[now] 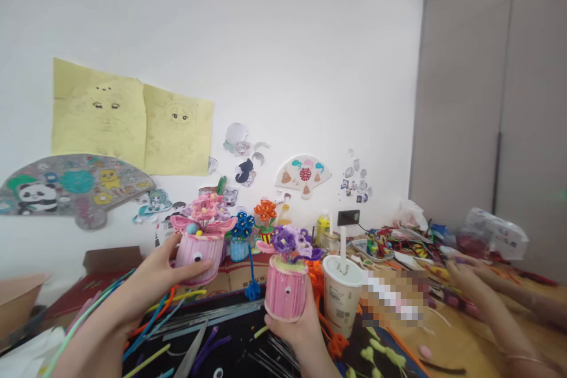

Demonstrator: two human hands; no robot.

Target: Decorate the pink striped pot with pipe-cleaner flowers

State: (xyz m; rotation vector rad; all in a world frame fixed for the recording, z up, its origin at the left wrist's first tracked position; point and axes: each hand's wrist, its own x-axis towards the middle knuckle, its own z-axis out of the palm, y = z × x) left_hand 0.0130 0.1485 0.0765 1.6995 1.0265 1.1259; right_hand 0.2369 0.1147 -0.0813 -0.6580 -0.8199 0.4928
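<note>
My left hand [153, 274] is closed round a pink pipe-cleaner flowerpot [195, 260] with a googly eye on its side. Pink and lilac pipe-cleaner flowers, pink loops and small pompoms top it. In my right hand [303, 333] is a second pink flowerpot [286, 295], also with a googly eye, gripped from below and the side. Purple flowers [286, 240] rise from its yellow-green rim. Both pots are upright, raised in front of me and apart. Behind them stand a blue pot [240, 249] with blue flowers and a striped pot [266, 237] with orange flowers.
A lidded drink cup [343, 295] with a straw stands right of my right hand. Scissors [192, 348], pipe cleaners [150, 360] and thin wires lie on the dark mat. Another person's arms [482, 301] reach over the cluttered table at right. A cardboard box [110, 260] sits at left.
</note>
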